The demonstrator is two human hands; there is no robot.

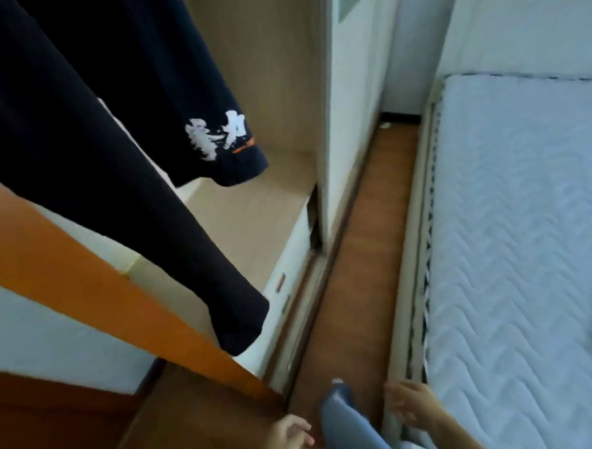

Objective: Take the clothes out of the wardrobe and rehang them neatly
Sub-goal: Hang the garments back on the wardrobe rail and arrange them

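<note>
Both hands hang low at the bottom of the view, blurred. The left grip holds nothing, its fingers loosely curled and the fingertips pointing right. The right grip is also empty, with its fingers relaxed and slightly spread. Its bare forearm runs down to the lower right. The two are apart, with the person's trousered leg between them.

Home bedroom: mattress, wardrobe.
</note>
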